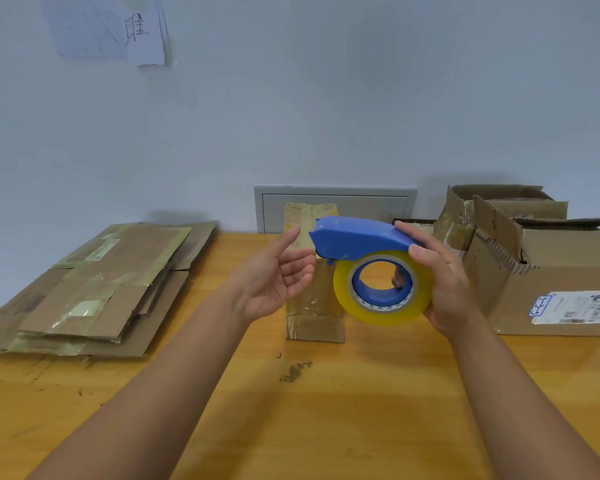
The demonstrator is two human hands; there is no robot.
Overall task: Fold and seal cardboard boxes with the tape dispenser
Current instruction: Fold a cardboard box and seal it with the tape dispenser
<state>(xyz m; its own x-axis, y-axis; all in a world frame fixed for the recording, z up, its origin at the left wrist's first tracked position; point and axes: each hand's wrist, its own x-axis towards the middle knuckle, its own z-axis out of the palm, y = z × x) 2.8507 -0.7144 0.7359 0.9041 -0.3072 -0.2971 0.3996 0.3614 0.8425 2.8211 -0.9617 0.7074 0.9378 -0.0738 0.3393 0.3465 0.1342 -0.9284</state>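
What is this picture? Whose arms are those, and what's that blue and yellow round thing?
The camera sits on a person's head and looks down, so you see their own two bare arms over a wooden table. The right hand grips a blue tape dispenser with a big roll of yellowish clear tape on it. The left hand is open beside it, holding nothing. On the left lies a stack of flattened cardboard boxes. A small taped-up box stands behind the hands. On the right sit opened cardboard boxes, one with a shipping label. The tape is for closing boxes.
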